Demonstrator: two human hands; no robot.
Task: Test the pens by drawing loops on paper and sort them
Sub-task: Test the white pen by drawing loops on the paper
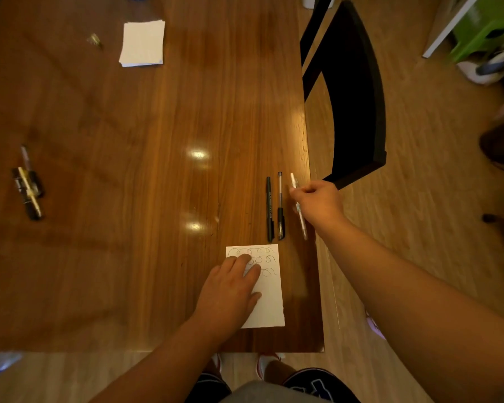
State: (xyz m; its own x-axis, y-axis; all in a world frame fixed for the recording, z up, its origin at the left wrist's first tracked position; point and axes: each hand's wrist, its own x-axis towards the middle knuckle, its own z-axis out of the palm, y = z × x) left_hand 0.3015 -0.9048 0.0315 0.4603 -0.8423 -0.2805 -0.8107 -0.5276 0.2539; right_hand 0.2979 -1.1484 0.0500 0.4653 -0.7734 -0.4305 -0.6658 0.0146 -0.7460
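A small white paper (269, 298) with three rows of drawn loops lies near the table's front right. My left hand (230, 292) rests flat on it, fingers straight. My right hand (317, 203) pinches a clear white pen (294, 181) near the table's right edge, low over the wood. Just left of it lie a black pen (270, 209) and a clear pen with a black cap (280, 205), side by side. Far left on the table sits a heap of several pens (28, 189).
A stack of white paper (142, 43) lies at the back of the wooden table (157, 170), with a small metallic object (94, 40) to its left. A black chair (352, 91) stands close to the table's right edge. My legs show below the front edge.
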